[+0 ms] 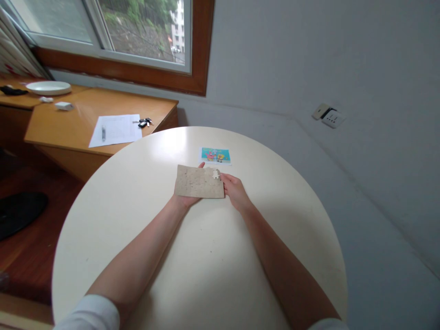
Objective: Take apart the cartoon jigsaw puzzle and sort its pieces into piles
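Observation:
A jigsaw puzzle (197,184) is held low over the round table, its plain grey-brown cardboard back facing up. Near its upper right corner a piece-shaped gap (216,174) shows white through it. My left hand (188,200) supports the puzzle from underneath; most of it is hidden, with a fingertip showing past the far edge. Thumb and fingers of my right hand (234,189) pinch the puzzle's right edge. Just beyond lies a small colourful cartoon picture card (216,156), flat on the table.
The white round table (206,256) fills the middle. A wooden desk (120,104) adjoins it at the left, bearing a paper sheet (115,130), keys (143,123), a small white box (64,106) and a white plate (48,88). A wall socket (333,118) is at the right.

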Demonstrator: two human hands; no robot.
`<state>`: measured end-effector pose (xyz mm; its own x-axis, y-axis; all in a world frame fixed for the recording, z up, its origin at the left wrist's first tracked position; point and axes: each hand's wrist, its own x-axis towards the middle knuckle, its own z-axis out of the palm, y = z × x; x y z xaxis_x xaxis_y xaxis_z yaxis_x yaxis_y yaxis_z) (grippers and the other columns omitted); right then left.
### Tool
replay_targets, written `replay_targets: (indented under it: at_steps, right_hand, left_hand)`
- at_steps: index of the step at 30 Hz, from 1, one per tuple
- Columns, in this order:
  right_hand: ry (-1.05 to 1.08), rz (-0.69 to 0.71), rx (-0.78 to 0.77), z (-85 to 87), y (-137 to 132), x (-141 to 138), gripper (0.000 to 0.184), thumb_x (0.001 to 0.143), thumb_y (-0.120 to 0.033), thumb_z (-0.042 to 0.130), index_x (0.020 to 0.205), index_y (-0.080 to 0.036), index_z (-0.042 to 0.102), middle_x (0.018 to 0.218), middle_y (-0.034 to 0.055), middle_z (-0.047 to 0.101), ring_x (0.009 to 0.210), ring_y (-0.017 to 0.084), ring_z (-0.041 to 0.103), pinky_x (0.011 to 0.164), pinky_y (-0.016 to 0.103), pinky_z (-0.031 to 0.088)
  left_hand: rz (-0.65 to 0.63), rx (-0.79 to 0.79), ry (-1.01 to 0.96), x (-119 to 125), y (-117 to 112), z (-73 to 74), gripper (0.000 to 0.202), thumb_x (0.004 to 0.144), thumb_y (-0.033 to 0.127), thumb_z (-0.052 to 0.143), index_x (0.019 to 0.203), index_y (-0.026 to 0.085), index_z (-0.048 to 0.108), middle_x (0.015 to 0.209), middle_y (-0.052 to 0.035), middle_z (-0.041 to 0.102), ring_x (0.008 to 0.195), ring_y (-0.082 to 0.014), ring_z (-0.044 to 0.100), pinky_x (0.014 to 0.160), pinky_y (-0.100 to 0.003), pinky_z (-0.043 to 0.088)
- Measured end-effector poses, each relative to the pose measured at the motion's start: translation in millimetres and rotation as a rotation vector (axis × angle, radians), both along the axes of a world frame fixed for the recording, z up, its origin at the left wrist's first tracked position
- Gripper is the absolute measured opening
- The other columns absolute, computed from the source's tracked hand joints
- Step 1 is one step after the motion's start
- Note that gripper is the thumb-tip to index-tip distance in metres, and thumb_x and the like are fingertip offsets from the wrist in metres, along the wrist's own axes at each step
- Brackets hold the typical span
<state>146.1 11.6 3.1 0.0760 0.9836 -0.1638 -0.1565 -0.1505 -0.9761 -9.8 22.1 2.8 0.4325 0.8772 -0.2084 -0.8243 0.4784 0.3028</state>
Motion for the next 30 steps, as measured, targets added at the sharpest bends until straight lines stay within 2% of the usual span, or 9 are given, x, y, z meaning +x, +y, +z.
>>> replay_targets:
  at_steps: [7, 10, 14, 20, 26, 30]
  right_hand:
    - [0.022, -0.038, 0.075, -2.1, -1, -2, 0.036, 0.060, -0.042, 0.071, 0.084, -0.015, 0.068, 0.082, 0.0044, 0.072, 0.083, 0.020, 0.065, 0.073, 0.031, 0.050]
    - [0.019, -0.060, 0.095, -3.5, -1, -4, 0.033, 0.062, -0.040, 0.070, 0.084, -0.016, 0.068, 0.084, 0.0039, 0.072, 0.086, 0.020, 0.065, 0.079, 0.034, 0.050]
    - [-0.031, -0.044, 0.206, -1.9, -3, -8, 0.029, 0.065, -0.038, 0.067, 0.086, -0.018, 0.070, 0.093, 0.0042, 0.072, 0.096, 0.022, 0.063, 0.091, 0.039, 0.046]
    - [-0.108, 0.031, 0.359, 3.4, -9, -15, 0.026, 0.069, -0.037, 0.066, 0.088, -0.020, 0.071, 0.105, 0.0051, 0.069, 0.102, 0.021, 0.060, 0.098, 0.037, 0.041]
    - [0.039, 0.003, 0.229, -1.9, -7, -16, 0.033, 0.072, -0.040, 0.062, 0.098, -0.019, 0.064, 0.096, 0.0050, 0.070, 0.090, 0.019, 0.064, 0.085, 0.036, 0.049]
    - [0.081, 0.052, 0.117, -0.9, -9, -18, 0.041, 0.070, -0.033, 0.065, 0.108, -0.020, 0.058, 0.100, 0.0046, 0.068, 0.089, 0.018, 0.064, 0.082, 0.034, 0.051]
  left_hand:
    - [-0.002, 0.018, 0.024, 1, 1, -3.1, 0.047, 0.092, 0.033, 0.031, 0.135, 0.017, 0.043, 0.115, -0.0156, 0.062, 0.102, -0.0291, 0.061, 0.092, -0.052, 0.041]
    - [0.011, 0.008, 0.030, 1, 2, -4.7, 0.047, 0.091, 0.033, 0.032, 0.134, 0.016, 0.044, 0.114, -0.0157, 0.063, 0.101, -0.0293, 0.061, 0.092, -0.051, 0.042]
    - [0.031, 0.010, 0.053, 1, 2, -5.1, 0.047, 0.092, 0.035, 0.031, 0.131, 0.014, 0.046, 0.106, -0.0143, 0.066, 0.097, -0.0274, 0.062, 0.091, -0.049, 0.042]
    - [0.038, 0.045, 0.053, 0, -1, -0.8, 0.058, 0.092, 0.050, 0.026, 0.130, 0.013, 0.047, 0.095, -0.0122, 0.068, 0.093, -0.0250, 0.063, 0.095, -0.046, 0.039]
    - [0.049, 0.067, 0.043, 1, -1, -1.0, 0.055, 0.089, 0.051, 0.033, 0.124, 0.013, 0.052, 0.093, -0.0116, 0.068, 0.092, -0.0245, 0.063, 0.095, -0.045, 0.039]
    - [0.082, 0.083, 0.049, 2, 2, -6.5, 0.052, 0.088, 0.051, 0.035, 0.115, 0.014, 0.058, 0.091, -0.0108, 0.068, 0.093, -0.0246, 0.062, 0.093, -0.044, 0.040]
